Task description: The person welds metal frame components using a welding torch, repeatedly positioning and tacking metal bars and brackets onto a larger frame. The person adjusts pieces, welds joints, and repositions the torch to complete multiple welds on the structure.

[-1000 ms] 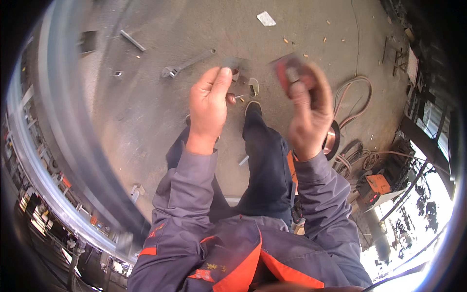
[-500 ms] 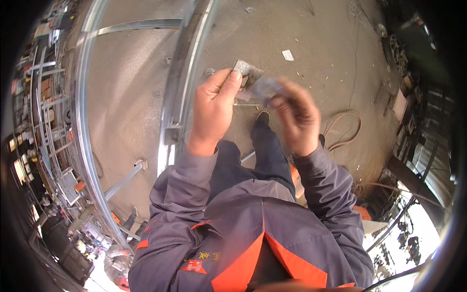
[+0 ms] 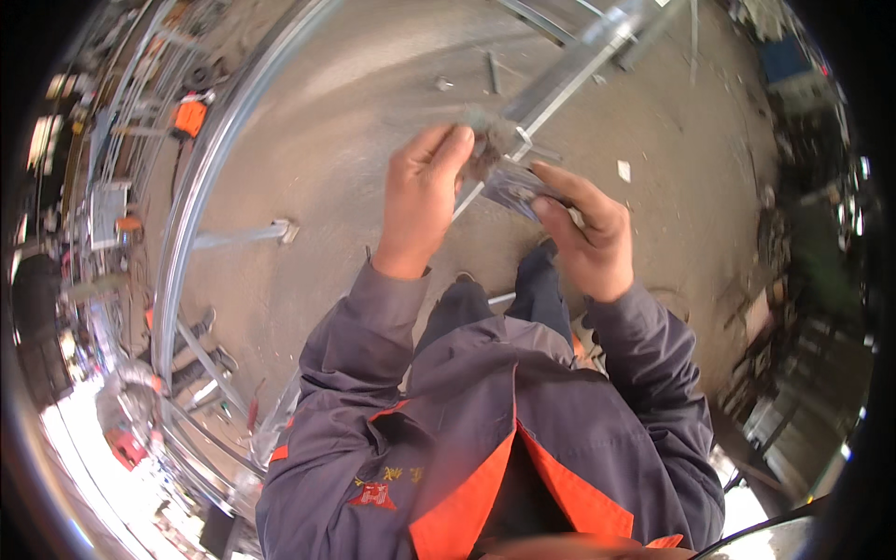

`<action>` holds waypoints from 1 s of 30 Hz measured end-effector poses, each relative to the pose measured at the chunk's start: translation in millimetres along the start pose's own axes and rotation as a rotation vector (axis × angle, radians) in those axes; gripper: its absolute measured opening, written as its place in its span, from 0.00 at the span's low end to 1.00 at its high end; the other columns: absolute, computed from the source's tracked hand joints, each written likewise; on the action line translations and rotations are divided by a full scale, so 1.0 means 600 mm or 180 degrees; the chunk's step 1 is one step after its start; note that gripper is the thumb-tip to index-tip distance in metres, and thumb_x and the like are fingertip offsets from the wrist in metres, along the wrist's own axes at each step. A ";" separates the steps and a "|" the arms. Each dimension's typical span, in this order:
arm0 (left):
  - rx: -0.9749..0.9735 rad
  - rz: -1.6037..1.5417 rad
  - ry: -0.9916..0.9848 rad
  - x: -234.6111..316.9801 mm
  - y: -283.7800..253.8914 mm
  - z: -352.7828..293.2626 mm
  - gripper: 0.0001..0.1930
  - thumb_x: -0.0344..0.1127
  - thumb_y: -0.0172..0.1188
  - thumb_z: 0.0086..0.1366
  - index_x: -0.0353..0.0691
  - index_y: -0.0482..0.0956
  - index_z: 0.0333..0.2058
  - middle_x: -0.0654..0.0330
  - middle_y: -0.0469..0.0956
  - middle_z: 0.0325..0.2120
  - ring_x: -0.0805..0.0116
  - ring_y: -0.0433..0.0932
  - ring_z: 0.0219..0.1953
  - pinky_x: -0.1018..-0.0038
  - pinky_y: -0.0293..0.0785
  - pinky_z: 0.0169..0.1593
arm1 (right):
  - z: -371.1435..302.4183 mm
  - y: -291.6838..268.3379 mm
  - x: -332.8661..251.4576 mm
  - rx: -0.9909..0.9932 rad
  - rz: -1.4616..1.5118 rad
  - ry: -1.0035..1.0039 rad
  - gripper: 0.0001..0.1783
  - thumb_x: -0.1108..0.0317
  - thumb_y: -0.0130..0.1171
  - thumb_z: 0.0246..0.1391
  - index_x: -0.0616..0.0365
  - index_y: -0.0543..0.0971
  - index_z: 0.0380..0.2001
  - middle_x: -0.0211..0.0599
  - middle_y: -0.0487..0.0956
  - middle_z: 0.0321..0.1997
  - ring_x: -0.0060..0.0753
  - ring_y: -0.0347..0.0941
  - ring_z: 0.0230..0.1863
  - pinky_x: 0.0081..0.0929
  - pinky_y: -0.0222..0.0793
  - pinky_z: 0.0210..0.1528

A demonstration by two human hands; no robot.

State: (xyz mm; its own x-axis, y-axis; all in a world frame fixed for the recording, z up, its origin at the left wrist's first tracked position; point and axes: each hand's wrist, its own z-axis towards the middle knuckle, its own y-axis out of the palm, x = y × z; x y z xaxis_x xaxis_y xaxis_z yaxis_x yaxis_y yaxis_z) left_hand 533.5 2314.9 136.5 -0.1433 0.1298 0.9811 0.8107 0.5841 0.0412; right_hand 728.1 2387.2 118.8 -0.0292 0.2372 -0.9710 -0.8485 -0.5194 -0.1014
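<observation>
My left hand point(image 3: 417, 201) is raised in front of my body, thumb and fingers pinching a small, dull grey piece point(image 3: 492, 147) that looks like a metal plate, its outline smeared by motion. Close beside it, my right hand point(image 3: 595, 238) grips a flat, shiny, grey-violet piece point(image 3: 511, 189), perhaps plastic film or a thin plate. The two pieces meet or overlap between my hands; I cannot tell whether they touch. Behind them runs a silvery metal tube point(image 3: 565, 89).
A long curved-looking metal rail point(image 3: 219, 154) stands on the left, with a crossbar point(image 3: 241, 236) near the floor. Beyond it are racks with metal bars and an orange object point(image 3: 189, 117). Another person's legs point(image 3: 191, 359) show lower left. A white scrap point(image 3: 623, 171) lies on the floor.
The whole view has swung to the right, so the metal frame lies differently behind my hands. My right hand has turned, and its piece now shows flatter beside the left hand's piece.
</observation>
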 end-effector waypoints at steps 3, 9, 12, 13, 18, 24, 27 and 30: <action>0.0411 -0.0263 0.0050 0.019 -0.103 -0.064 0.15 0.42 0.61 0.73 0.36 0.87 0.44 0.70 0.78 0.30 0.83 0.67 0.30 0.80 0.63 0.35 | 0.009 0.085 -0.049 0.0559 0.0766 0.0024 0.20 0.76 0.64 0.63 0.60 0.81 0.58 0.35 0.85 0.41 0.22 0.79 0.41 0.22 0.75 0.47; 0.1318 -0.0202 0.0195 0.050 -0.275 -0.171 0.16 0.44 0.60 0.74 0.37 0.86 0.43 0.72 0.76 0.29 0.82 0.67 0.31 0.80 0.64 0.35 | 0.006 0.257 -0.116 -0.1044 -0.0056 -0.0463 0.19 0.75 0.63 0.64 0.62 0.80 0.58 0.38 0.85 0.45 0.25 0.80 0.46 0.26 0.76 0.49; 0.1794 -0.0669 0.0175 0.028 -0.344 -0.232 0.16 0.44 0.59 0.75 0.37 0.86 0.43 0.71 0.74 0.28 0.82 0.66 0.31 0.79 0.63 0.35 | 0.010 0.356 -0.111 -0.1554 0.0301 -0.0218 0.20 0.77 0.60 0.65 0.64 0.78 0.60 0.39 0.85 0.49 0.26 0.80 0.47 0.27 0.77 0.50; 0.1970 -0.0831 0.0155 0.013 -0.363 -0.253 0.16 0.44 0.58 0.76 0.36 0.84 0.43 0.71 0.73 0.27 0.81 0.66 0.30 0.79 0.63 0.35 | 0.007 0.375 -0.107 -0.2280 -0.0262 -0.0433 0.21 0.77 0.60 0.66 0.65 0.77 0.61 0.39 0.84 0.49 0.26 0.80 0.48 0.27 0.76 0.51; 0.3106 -0.1602 -0.0088 -0.074 -0.428 -0.425 0.12 0.39 0.61 0.75 0.34 0.80 0.45 0.70 0.73 0.29 0.82 0.68 0.31 0.79 0.65 0.36 | -0.077 0.479 -0.070 -0.3609 0.0487 0.0548 0.24 0.73 0.61 0.66 0.66 0.73 0.64 0.38 0.84 0.43 0.24 0.79 0.43 0.26 0.75 0.47; 0.3865 -0.2514 0.0007 -0.212 -0.391 -0.610 0.19 0.35 0.67 0.69 0.36 0.74 0.53 0.65 0.79 0.37 0.76 0.76 0.36 0.76 0.72 0.41 | -0.191 0.599 -0.044 -0.4731 0.0397 0.1645 0.26 0.67 0.62 0.66 0.67 0.72 0.63 0.38 0.83 0.42 0.25 0.78 0.38 0.25 0.76 0.44; 0.4060 -0.2746 -0.0125 -0.269 -0.390 -0.701 0.19 0.33 0.67 0.69 0.37 0.72 0.54 0.61 0.82 0.41 0.74 0.78 0.37 0.74 0.73 0.42 | -0.289 0.651 -0.052 -0.5055 0.0133 0.1809 0.25 0.67 0.62 0.67 0.68 0.72 0.62 0.37 0.82 0.42 0.25 0.78 0.39 0.26 0.76 0.43; 0.4112 -0.2787 -0.0079 -0.311 -0.408 -0.810 0.20 0.33 0.64 0.70 0.36 0.70 0.57 0.58 0.84 0.43 0.73 0.77 0.38 0.74 0.74 0.44 | -0.404 0.697 -0.069 -0.5343 -0.0092 0.1934 0.28 0.64 0.59 0.68 0.67 0.69 0.65 0.34 0.81 0.46 0.24 0.76 0.41 0.26 0.74 0.46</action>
State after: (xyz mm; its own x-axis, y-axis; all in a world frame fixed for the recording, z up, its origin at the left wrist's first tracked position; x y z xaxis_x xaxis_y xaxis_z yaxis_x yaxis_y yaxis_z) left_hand 637.6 1758.1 35.1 -0.3120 -0.6015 0.7354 -0.5452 0.7473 0.3799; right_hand 502.5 1960.9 64.0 0.4834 0.1557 -0.8614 0.5613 -0.8103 0.1686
